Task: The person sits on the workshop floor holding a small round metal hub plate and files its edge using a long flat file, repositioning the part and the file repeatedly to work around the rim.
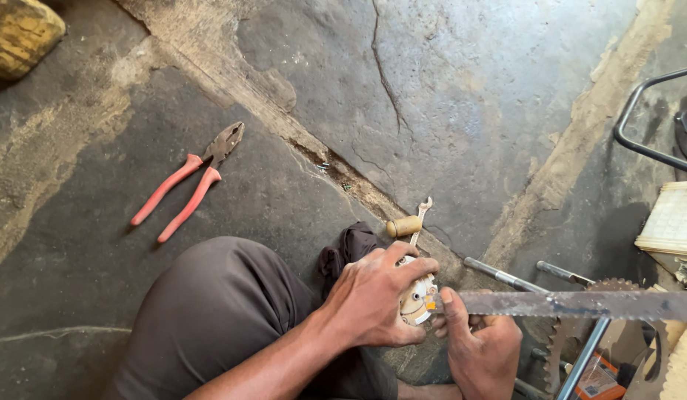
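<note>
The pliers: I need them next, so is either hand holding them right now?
No, the red-handled pliers lie alone on the floor, apart from both hands.

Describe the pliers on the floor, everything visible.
The pliers are combination type, with dark, worn-looking metal jaws and salmon-red sleeved handles. They lie flat on the dark stone floor, jaws pointing up-right and nearly shut, handles splayed toward lower-left. Nothing touches them; both hands are well away to the right, past the knee.
</note>
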`<state>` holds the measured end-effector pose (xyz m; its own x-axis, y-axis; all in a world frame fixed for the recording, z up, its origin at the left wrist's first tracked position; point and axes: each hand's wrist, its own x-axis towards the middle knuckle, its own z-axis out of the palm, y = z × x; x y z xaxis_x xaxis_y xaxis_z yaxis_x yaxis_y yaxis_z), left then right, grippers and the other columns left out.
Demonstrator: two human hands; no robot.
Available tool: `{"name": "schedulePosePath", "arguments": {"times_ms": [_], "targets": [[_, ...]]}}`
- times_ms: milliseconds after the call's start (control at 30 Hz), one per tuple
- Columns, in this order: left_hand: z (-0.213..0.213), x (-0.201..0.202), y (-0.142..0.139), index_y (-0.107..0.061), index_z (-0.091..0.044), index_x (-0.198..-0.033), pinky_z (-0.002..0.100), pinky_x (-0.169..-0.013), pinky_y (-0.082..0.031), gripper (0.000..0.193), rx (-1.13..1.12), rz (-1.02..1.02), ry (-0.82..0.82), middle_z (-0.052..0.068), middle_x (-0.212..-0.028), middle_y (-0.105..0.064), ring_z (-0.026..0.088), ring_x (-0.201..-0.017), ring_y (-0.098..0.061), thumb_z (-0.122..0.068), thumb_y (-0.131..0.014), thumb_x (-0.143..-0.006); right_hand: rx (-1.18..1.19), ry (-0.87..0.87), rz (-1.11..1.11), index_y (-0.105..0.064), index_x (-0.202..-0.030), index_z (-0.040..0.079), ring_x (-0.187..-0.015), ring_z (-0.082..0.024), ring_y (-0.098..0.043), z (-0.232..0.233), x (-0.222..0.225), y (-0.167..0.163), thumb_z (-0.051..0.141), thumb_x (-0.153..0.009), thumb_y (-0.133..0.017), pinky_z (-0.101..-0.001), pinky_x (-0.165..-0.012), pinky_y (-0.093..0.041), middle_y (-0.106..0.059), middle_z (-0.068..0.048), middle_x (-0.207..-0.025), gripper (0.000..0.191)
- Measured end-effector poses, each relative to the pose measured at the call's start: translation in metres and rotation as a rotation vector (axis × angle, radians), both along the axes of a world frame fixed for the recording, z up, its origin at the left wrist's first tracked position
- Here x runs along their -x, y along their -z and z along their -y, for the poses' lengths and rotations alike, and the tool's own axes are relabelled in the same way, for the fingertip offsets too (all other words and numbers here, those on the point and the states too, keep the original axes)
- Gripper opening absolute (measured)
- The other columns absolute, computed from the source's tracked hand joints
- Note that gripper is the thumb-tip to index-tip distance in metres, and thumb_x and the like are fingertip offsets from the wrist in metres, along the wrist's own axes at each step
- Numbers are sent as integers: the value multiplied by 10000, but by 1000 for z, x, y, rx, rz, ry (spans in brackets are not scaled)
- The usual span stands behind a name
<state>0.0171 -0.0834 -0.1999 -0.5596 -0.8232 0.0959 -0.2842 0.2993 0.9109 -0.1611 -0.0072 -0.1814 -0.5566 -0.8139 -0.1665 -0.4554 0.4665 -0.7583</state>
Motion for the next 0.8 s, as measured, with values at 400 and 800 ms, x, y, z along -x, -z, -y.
{"name": "schedulePosePath", "arguments": {"times_ms": [400,800], "targets": [[1,4,-2,-657,-155,-1287,505,-861,-556,730,21,-6,29,117,-1308,-615,392,-1050,-652,-402,-866,-632,141,-43,-118,-699,-844,-8,-602,-119,-631,-8,0,6,186,-941,-724,-288,-573,-493,-701,-64,-668,219],[6,1,-6,-638,-170,-1302,517,-874,-540,783,30,-19,66,129,-1320,-584,409,-1068,-628,-333,-873,-574,252,-56,55,-667,-848,-10,-568,-93,-615,-13,-2,11,148,-953,-698,-261,-529,-477,-680,-37,-654,192]]}}
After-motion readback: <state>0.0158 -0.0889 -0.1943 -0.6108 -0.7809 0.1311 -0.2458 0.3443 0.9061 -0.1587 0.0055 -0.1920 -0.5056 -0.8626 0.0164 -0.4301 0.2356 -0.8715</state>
